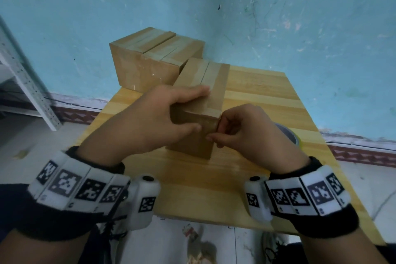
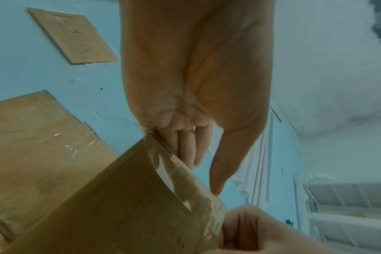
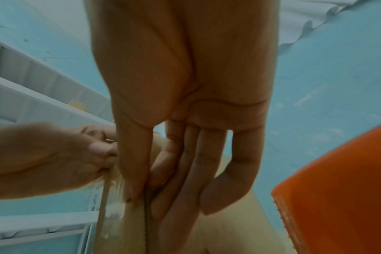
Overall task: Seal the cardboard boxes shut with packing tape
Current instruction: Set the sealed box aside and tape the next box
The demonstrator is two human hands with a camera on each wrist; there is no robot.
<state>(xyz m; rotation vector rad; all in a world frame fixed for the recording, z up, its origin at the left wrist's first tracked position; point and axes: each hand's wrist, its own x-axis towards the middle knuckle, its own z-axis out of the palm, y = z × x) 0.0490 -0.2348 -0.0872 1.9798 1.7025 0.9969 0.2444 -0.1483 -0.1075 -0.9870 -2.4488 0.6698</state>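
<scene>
A small cardboard box stands on the wooden table, with clear tape along its top seam and down its near face. My left hand lies on it from the left, fingers flat on the top and thumb pressed on the taped near face. The left wrist view shows those fingers straight beside the shiny tape on the box. My right hand pinches the tape at the box's near right corner. In the right wrist view its thumb lies on one side of that edge and the fingers on the other.
Two larger cardboard boxes stand against the blue wall behind the small one. A tape roll lies on the table just behind my right hand. An orange object shows at the right of the right wrist view. A white metal shelf stands at the left.
</scene>
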